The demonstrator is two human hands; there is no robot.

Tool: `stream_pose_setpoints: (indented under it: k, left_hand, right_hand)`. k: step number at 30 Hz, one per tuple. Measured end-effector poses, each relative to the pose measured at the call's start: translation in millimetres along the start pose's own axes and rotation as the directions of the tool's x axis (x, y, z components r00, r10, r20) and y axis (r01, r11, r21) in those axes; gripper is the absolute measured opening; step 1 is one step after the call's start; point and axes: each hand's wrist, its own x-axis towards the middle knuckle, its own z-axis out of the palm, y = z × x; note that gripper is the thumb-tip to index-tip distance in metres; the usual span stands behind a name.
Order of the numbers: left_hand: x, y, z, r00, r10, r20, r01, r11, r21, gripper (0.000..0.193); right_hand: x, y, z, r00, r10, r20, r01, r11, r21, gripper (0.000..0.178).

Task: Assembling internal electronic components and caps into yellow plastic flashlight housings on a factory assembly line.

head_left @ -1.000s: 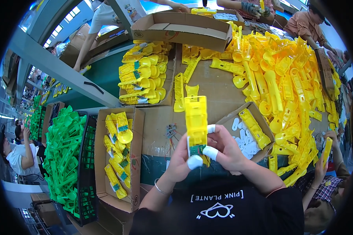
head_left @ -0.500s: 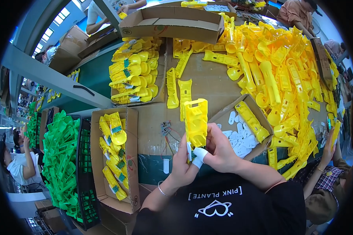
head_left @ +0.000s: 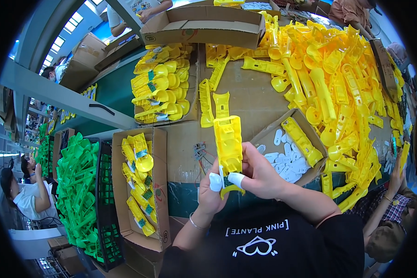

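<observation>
Since the earlier frames our hands had drawn a little lower and closer to our chest, and the yellow shell (head_left: 228,143) had stayed upright between them, with its neighbours on the counter (head_left: 245,99) sliding upward in view as our head tipped

We held the shell by its lower end, so its long axis ran straight up and away from us, the free end pointing toward the yellow pile (head_left: 338,78) across the counter. Our left hand (head_left: 211,187) and right hand (head_left: 259,173) were both clenched on that lower end, left from the near-left side, right from the right, with the taped fingers (head_left: 236,178) pressed at the base where a small green piece showed. The right hand wrapped more of the shell and sat slightly higher, so it was the nearer to the body of the part

Just right of our hands lay a box (head_left: 289,148) of white pieces and one yellow part; to the left stood a carton (head_left: 141,185) of finished yellow parts and a crate (head_left: 78,185) of green ones
</observation>
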Motion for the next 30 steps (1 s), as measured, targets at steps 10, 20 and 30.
stream_pose_setpoints:
  k: [10, 20, 30]
  left_hand:
    - [-7.6, -10.6, 3.6, 0.979, 0.160, -0.123, -0.117, 0.946, 0.301, 0.060]
    - [18.4, 40.0, 3.0, 0.990, 0.035, -0.137, -0.060, 0.982, -0.180, 0.044]
    - [15.9, 69.4, -13.4, 0.941, 0.287, -0.181, -0.067, 0.681, 0.729, 0.044]
  right_hand:
    - [4.5, 0.7, -3.3, 0.997, 0.061, 0.041, -0.059, 0.997, -0.054, 0.053]
    - [-5.5, 46.6, -2.2, 0.834, 0.282, 0.475, -0.218, 0.958, -0.187, 0.044]
    - [9.3, -32.9, -48.5, 0.923, 0.224, 0.313, 0.201, 0.411, -0.889, 0.021]
